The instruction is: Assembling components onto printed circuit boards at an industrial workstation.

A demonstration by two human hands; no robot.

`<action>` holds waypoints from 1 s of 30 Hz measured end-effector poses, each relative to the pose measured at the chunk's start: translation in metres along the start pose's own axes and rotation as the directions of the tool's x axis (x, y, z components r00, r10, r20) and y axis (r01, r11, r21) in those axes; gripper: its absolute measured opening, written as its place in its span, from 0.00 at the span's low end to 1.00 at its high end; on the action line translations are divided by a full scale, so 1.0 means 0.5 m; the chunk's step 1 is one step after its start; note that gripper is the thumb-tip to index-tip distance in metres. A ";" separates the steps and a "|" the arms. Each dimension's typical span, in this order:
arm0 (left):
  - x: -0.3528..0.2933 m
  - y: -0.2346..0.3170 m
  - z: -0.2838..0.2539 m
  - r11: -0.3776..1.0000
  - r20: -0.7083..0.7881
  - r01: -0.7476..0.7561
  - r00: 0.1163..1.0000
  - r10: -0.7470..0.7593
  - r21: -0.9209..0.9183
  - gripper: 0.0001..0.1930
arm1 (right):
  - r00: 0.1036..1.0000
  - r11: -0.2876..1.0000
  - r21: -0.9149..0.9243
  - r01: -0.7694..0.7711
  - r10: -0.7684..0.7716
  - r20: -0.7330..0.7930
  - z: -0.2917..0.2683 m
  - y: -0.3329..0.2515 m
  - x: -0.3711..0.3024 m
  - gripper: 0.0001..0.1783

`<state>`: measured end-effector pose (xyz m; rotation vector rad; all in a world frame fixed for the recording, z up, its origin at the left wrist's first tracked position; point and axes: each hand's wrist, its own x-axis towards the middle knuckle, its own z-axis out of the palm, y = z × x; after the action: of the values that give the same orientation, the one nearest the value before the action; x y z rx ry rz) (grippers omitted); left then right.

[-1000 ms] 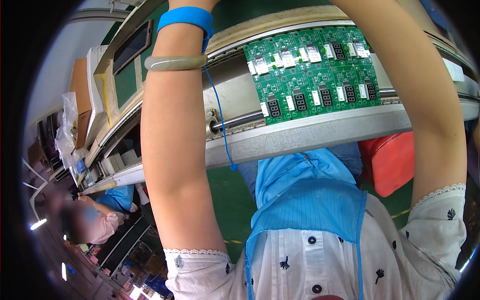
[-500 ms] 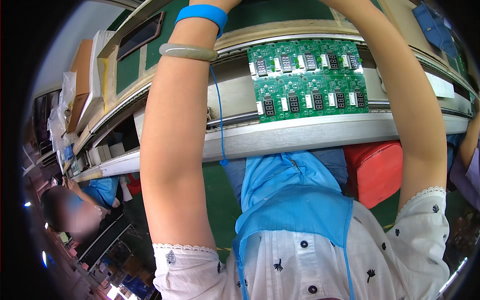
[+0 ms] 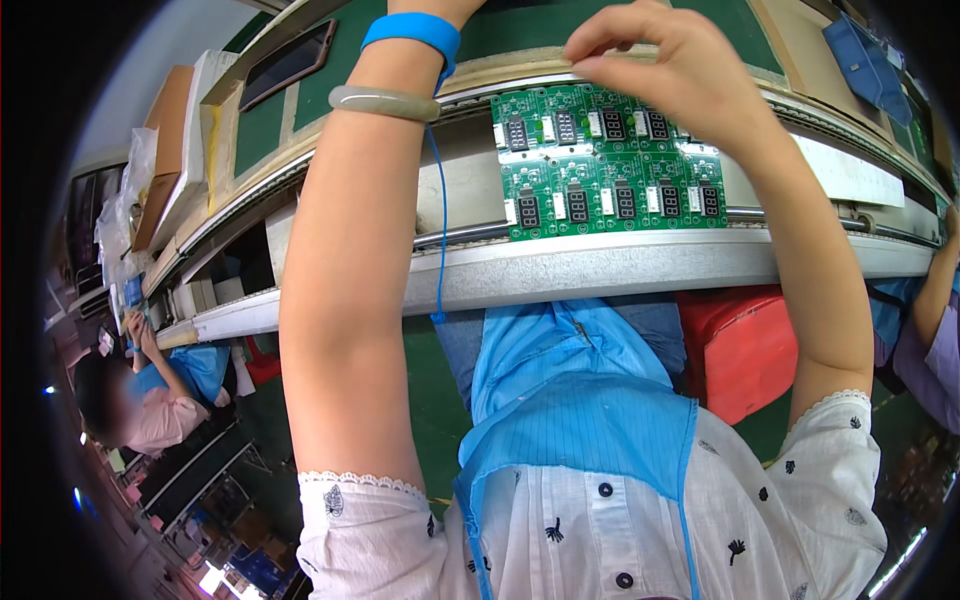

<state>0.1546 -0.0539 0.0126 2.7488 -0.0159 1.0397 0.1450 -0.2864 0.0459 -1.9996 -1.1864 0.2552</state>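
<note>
A green circuit board panel (image 3: pixel 598 165) lies across the metal rails in front of me, bearing several black digit displays and white connectors in two rows. Over its upper right part hangs my right hand (image 3: pixel 690 75), hiding some displays there. Its thumb and forefinger are brought together in a pinch beyond the panel's far edge; anything between them is too small to make out. My left hand (image 3: pixel 440 7) shows only its base at the top edge, so its fingers are hidden. On that wrist are a blue strap (image 3: pixel 412 35) with a cord and a pale bangle (image 3: pixel 384 102).
A metal rail (image 3: pixel 600 265) runs along the near side of the bench. A dark phone (image 3: pixel 288 65) lies at the far left, and a blue bin (image 3: pixel 868 65) stands far right. Left of me sits another person (image 3: pixel 165 395); a red stool (image 3: pixel 745 350) is at my right.
My right hand has come into view from beyond the top edge and now hangs over the panel's upper right. The left arm has barely shifted.
</note>
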 end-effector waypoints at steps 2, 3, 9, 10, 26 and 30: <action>0.001 0.018 -0.017 0.996 -0.039 0.027 0.999 -0.031 -0.079 0.09 | 0.985 0.985 -0.026 0.171 -0.170 0.024 0.022 0.007 0.000 0.07; -0.001 0.026 -0.026 0.986 -0.075 0.054 0.995 -0.067 -0.159 0.09 | 0.985 0.985 -0.027 0.173 -0.172 0.023 0.039 0.020 0.001 0.07; -0.018 0.063 -0.096 0.814 0.122 0.335 0.941 -0.316 -0.475 0.10 | 0.943 0.891 -0.310 0.332 -0.321 0.087 0.093 0.037 0.009 0.06; -0.022 0.061 -0.099 0.812 0.120 0.335 0.941 -0.317 -0.477 0.10 | 0.944 0.875 -0.356 0.329 -0.315 0.098 0.096 0.039 0.008 0.07; -0.108 0.087 -0.184 0.122 0.703 0.763 0.635 -0.320 -0.634 0.11 | 0.994 0.971 0.216 -0.105 0.105 0.008 0.004 0.074 -0.030 0.13; -0.122 0.119 -0.171 0.059 0.745 0.773 0.627 -0.226 -0.632 0.12 | 0.980 0.896 0.404 -0.185 0.200 0.004 -0.018 0.097 -0.061 0.13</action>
<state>0.0478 -0.0995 0.0462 1.4630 0.2304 -0.0346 0.1648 -0.3284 0.0116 -1.7436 -0.8284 0.5172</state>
